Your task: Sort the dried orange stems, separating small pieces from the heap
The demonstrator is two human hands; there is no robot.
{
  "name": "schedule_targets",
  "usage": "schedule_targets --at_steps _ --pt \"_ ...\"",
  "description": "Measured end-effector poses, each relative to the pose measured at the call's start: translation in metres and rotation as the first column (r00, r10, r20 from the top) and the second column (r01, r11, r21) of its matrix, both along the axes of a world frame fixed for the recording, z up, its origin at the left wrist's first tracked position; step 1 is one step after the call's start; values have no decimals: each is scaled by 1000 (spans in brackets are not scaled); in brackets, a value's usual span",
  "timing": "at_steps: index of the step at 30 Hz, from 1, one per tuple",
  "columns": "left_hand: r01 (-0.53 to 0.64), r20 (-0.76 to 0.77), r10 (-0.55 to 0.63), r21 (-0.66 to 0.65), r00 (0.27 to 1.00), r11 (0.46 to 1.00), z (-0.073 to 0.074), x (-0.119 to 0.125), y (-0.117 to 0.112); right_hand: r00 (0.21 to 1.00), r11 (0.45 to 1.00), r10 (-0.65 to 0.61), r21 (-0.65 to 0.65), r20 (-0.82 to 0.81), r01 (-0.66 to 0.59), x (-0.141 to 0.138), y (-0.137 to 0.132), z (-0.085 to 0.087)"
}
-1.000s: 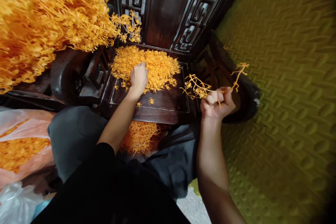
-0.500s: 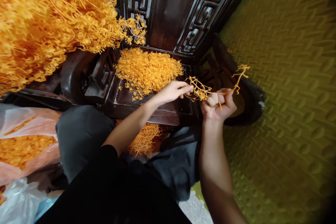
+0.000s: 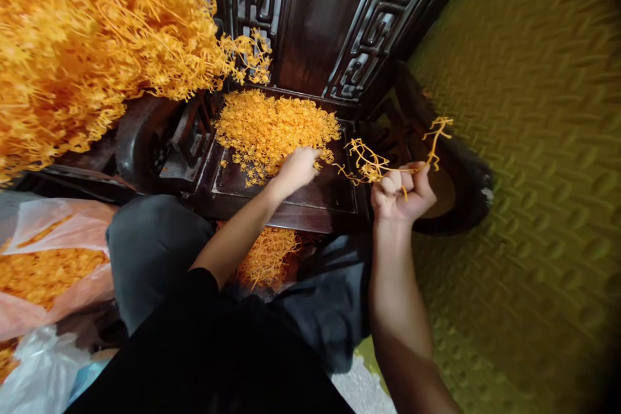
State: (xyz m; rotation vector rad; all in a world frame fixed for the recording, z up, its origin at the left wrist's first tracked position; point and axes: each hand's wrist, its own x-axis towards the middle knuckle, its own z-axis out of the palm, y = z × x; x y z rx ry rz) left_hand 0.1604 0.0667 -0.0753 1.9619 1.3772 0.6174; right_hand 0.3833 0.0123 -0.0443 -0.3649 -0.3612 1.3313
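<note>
My right hand [image 3: 402, 193] is closed round a thin, branching orange stem [image 3: 371, 165]. Part of the stem sticks out to the left, and a bare twig-like end rises above the thumb. My left hand [image 3: 298, 169] is over the dark wooden seat [image 3: 334, 197], at the lower right edge of a heap of small orange flower-like pieces [image 3: 276, 126]. Its thumb and forefinger are drawn together, with small orange pieces at their tips. The other left fingers are mostly hidden.
A tall mass of orange branching clusters [image 3: 107, 32] is at the left, by the carved chair arm [image 3: 133, 132]. Bare orange stems [image 3: 269, 259] lie under the seat. A pinkish plastic bag [image 3: 63, 210] holds more orange pieces. A yellow-green textured surface [image 3: 524, 174] is at the right.
My left hand has moved left, away from the branching stem, to the edge of the heap. My right hand keeps its hold on the stem almost in place.
</note>
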Motion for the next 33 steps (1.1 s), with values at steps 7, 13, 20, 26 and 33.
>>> schedule_targets --at_steps 7,13,20,26,33 --pt "232 432 -222 29 874 972 7 50 -29 987 998 40 38 157 -47 -12 0 0" --pt "47 134 -62 111 989 993 20 34 -26 955 993 93 46 281 -110 -27 -4 1" --pt "-194 -160 243 273 957 942 25 0 -5 883 981 150 45 445 -190 -44 -12 7" --pt "-444 -257 440 44 861 895 0 -53 22 999 996 22 83 36 -25 -8 -14 9" --pt "-348 -182 362 108 914 931 7 -62 26 930 999 26 -13 -367 -33 -7 -7 9"
